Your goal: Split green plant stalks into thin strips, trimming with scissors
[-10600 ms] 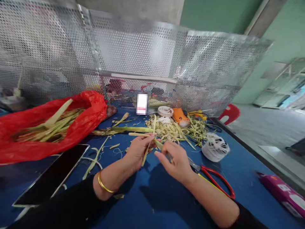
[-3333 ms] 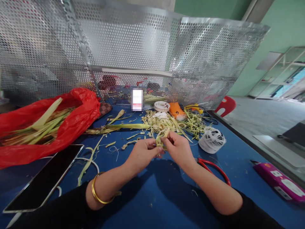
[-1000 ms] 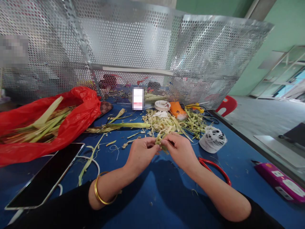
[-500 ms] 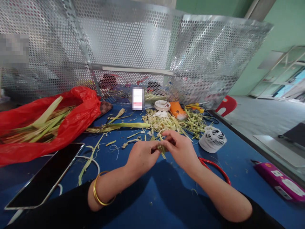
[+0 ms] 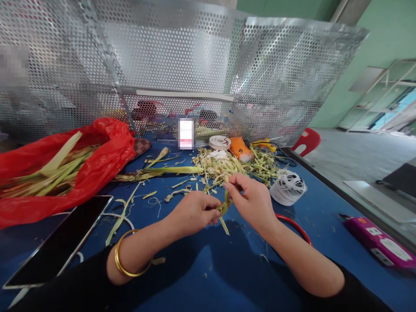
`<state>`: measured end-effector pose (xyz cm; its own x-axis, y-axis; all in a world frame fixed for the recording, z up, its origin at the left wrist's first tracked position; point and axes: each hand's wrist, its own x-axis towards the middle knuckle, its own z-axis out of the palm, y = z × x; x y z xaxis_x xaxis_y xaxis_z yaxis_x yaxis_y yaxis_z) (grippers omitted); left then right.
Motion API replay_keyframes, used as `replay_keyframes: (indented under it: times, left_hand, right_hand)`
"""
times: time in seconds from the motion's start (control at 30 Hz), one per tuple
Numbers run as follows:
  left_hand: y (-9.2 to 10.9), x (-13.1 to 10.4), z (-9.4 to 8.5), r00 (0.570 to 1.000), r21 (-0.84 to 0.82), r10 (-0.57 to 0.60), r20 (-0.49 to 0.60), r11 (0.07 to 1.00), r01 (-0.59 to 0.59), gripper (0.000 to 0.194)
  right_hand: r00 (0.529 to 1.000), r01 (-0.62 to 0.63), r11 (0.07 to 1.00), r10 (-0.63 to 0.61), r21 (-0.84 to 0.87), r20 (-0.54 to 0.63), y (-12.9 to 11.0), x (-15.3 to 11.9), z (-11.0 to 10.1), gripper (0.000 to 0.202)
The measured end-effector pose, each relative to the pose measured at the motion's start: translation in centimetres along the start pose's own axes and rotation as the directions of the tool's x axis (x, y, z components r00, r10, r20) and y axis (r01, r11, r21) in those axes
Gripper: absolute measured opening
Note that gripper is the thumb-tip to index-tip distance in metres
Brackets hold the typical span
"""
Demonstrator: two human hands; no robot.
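Folded leaf strip point(image 5: 225, 209) is being pinched between left hand point(image 5: 195, 211) thumb and fingers; its upper part is being gripped by right hand point(image 5: 253, 199) fingertips. It is being held above blue tabletop point(image 5: 208, 281), near leaf-shred pile point(image 5: 224, 167).

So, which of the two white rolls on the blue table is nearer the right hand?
The thick white roll of wound strands, right of the bare right hand; the flat white ring-shaped roll sits farther back, beside the rectangular orange packet.
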<state>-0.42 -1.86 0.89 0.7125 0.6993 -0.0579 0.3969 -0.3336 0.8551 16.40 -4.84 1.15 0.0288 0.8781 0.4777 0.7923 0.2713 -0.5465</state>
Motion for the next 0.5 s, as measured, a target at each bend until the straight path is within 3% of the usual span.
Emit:
replay_keyframes:
  times: [0.1, 0.17, 0.4, 0.5]
  left_hand:
    - [0.1, 0.0, -0.2, 0.994, -0.091, -0.010, 0.110, 0.996, 0.020, 0.021]
    - [0.0, 0.0, -0.2, 0.987, -0.166, -0.018, 0.158, 0.985, 0.044, 0.020]
    - [-0.8, 0.3, 0.4, 0.970, -0.407, -0.114, 0.217, 0.892, 0.196, 0.017]
    - [-0.5, 0.3, 1.0, 0.968, -0.445, -0.194, 0.161, 0.861, 0.246, 0.025]
  right_hand:
    - [0.996, 0.092, 0.993, -0.091, -0.074, 0.008, 0.2, 0.0, 0.4, 0.017]
    - [0.998, 0.065, 0.997, -0.064, -0.049, 0.022, 0.5, 0.0, 0.8, 0.017]
    - [0.998, -0.005, 1.000, 0.004, 0.015, 0.057, 0.7, -0.2, 1.9, 0.016]
    - [0.996, -0.022, 1.000, 0.021, 0.015, 0.084, 0.6, -0.2, 2.0, 0.016]
